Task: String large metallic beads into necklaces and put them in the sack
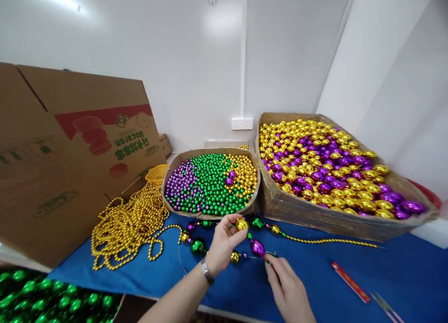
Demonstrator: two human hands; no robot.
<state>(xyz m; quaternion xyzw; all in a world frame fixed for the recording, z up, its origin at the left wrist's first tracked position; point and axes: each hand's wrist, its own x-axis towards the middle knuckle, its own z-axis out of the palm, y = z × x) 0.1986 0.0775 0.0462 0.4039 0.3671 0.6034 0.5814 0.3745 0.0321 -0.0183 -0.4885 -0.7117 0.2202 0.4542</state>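
Observation:
My left hand (pixel 226 241), with a metal band at the wrist, pinches a shiny gold ball (pixel 241 224) between thumb and fingers. A small green bead (pixel 249 236) and a large purple ball (pixel 257 248) hang in line just below it. At the purple ball's lower right edge, the fingers of my right hand (pixel 285 281) are pinched together; what lies between them is hidden. Around both hands, a strand of mixed balls rests on the blue cloth, with a large green ball (pixel 198 246), a gold ball (pixel 235 256) and a thin string (pixel 181 257) showing.
A tub of small beads (pixel 210 216) stands behind my hands. Right of it is a big carton (pixel 297 204) of gold and purple balls. Gold bead chains (pixel 129 229) pile beside a cardboard box (pixel 87 173). A red packet (pixel 350 282) and tweezers-like tool (pixel 387 308) lie right.

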